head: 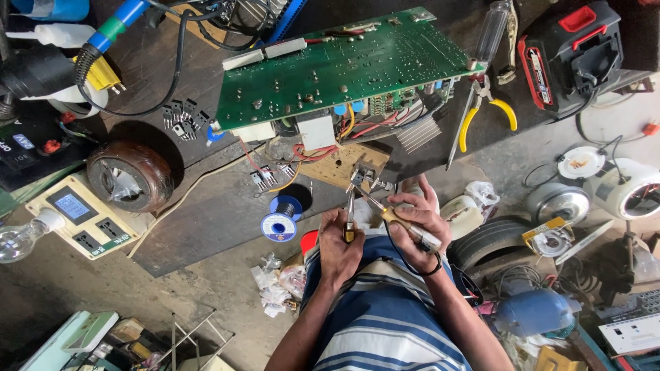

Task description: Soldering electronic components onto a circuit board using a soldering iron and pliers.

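My left hand (pixel 339 246) grips small pliers (pixel 350 208) whose jaws pinch a small metal component (pixel 359 176). In my right hand (pixel 417 218) is a soldering iron (pixel 388 213) with a yellowish handle, its tip angled up-left onto that same component. A black cord loops from the iron round my right wrist. Both hands sit over my lap in a blue and white striped shirt, just below a wooden block (pixel 340 165). A large green circuit board (pixel 344 65) lies tilted above, with red and yellow wires and a heat sink beneath it.
A blue solder spool (pixel 280 223) lies left of my hands. Yellow-handled pliers (pixel 485 110) and a screwdriver (pixel 493 31) rest upper right beside a red and black battery pack (pixel 570 51). A toroidal coil (pixel 127 175), socket box (pixel 86 220) and bulb (pixel 20 237) sit left.
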